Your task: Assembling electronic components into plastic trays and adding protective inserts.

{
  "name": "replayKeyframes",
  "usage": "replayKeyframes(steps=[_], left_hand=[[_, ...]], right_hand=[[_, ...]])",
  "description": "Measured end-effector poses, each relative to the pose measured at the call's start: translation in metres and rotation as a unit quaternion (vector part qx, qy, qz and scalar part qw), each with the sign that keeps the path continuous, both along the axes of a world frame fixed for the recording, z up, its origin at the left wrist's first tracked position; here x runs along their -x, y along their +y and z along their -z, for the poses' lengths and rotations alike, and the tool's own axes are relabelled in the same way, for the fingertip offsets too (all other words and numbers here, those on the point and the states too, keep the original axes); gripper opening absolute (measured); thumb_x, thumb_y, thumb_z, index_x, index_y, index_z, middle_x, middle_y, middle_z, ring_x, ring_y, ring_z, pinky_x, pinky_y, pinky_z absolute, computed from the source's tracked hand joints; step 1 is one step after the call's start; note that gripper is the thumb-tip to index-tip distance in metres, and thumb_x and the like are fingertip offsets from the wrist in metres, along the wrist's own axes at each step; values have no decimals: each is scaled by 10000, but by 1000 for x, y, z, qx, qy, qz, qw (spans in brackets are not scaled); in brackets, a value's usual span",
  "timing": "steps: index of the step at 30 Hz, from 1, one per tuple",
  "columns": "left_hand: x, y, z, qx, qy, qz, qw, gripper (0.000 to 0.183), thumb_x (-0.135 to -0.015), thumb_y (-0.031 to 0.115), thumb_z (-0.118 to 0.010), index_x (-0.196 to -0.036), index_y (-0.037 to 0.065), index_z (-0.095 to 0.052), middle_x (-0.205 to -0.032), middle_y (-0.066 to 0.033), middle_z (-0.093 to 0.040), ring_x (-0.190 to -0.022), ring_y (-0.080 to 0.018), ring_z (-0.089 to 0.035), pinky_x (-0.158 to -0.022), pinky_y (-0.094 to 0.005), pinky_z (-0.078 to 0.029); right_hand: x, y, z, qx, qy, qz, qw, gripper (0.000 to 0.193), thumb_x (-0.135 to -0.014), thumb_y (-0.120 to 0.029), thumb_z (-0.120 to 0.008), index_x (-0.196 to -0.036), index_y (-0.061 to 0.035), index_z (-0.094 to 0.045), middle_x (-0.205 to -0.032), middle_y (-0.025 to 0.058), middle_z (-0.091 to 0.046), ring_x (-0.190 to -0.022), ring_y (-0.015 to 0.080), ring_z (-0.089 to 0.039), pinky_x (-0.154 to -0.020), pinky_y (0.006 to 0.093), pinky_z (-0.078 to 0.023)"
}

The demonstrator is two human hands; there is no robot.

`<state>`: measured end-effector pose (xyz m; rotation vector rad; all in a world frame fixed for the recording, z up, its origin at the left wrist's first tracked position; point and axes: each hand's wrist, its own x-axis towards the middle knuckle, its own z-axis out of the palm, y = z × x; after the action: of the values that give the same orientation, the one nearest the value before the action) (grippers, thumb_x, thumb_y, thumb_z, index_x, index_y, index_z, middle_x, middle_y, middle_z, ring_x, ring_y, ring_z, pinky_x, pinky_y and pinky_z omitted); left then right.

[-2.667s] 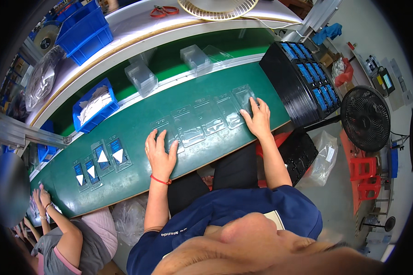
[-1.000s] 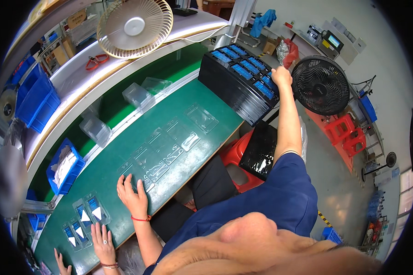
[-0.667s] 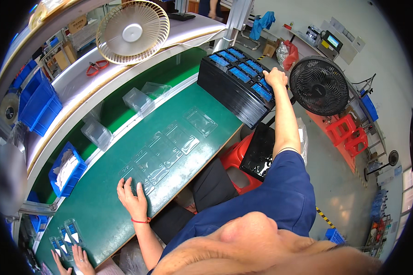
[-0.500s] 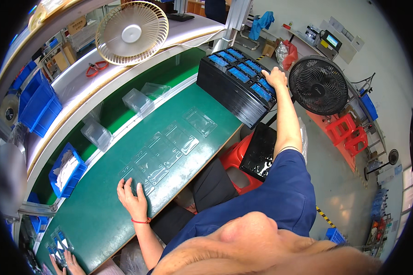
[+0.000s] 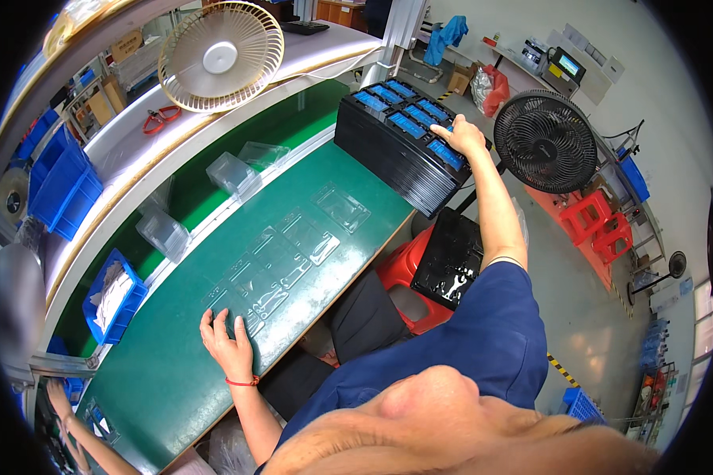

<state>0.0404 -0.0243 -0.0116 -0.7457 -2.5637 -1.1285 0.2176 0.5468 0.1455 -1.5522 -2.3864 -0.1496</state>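
The green counter (image 5: 158,380) is stretched diagonally across the view. At its right end, a tall stack of black trays (image 5: 380,150) is stood, while a red stool (image 5: 398,271) nearby is topped by another black tray (image 5: 450,257). A blue bin (image 5: 128,313) is set along the far left edge. Clear plastic shells (image 5: 307,236) are laid flat in a slanting row. The left hand (image 5: 228,346) is placed at the leftmost shell, its grip open and fingers spread. The right hand (image 5: 466,138) is held over the stack's top; whether anything is pinched in that grip cannot be told. Flat blue pieces (image 5: 406,123) are seated in the top tray's compartments, beside the right fingers.
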Motion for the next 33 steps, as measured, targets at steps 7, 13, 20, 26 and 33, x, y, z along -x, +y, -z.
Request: replayKeyframes(steps=[7, 13, 20, 26, 33], left_hand=[[1, -3, 3, -8, -1, -3, 1000, 299, -813, 175, -691, -1064, 25, -629, -1270, -188, -485, -1164, -357, -478, -978, -446, -371], [0, -2, 1, 0, 5, -3, 1000, 297, -811, 172, -692, -1062, 25, -630, -1265, -189, -488, -1161, -358, -481, -975, -448, -377], [0, -1, 0, 2, 9, -8, 1000, 287, -805, 164, -695, -1049, 26, -634, -1266, -188, -488, -1157, -363, -483, -964, -447, -381], [-1, -2, 0, 6, 20, -14, 1000, 254, -803, 135, -688, -1027, 30, -633, -1250, -181, -497, -1145, -359, -488, -974, -435, -391], [-1, -1, 2, -12, 9, -9, 1000, 261, -789, 137, -704, -1015, 23, -642, -1256, -187, -490, -1145, -364, -486, -968, -451, -380]], right_hand=[[3, -37, -31, -25, -7, -41, 999, 720, -656, -696, -684, -859, -5, -690, -913, 201, -686, -896, 335, -670, -769, 427, -523], [9, -66, -19, 25, -19, -64, 997, 808, -627, -754, -664, -866, 17, -672, -936, 204, -681, -923, 329, -665, -792, 432, -515], [7, -64, -18, 73, -31, -52, 995, 822, -646, -771, -635, -915, 4, -683, -985, 199, -677, -970, 331, -651, -830, 430, -499], [14, -73, -45, 61, -30, -27, 997, 810, -616, -718, -704, -934, 27, -679, -969, 203, -684, -935, 317, -667, -791, 419, -519], [73, 11, -31, 36, 53, -58, 996, 821, -580, -683, -755, -977, 31, -664, -1063, 229, -653, -1019, 327, -636, -845, 417, -500]])
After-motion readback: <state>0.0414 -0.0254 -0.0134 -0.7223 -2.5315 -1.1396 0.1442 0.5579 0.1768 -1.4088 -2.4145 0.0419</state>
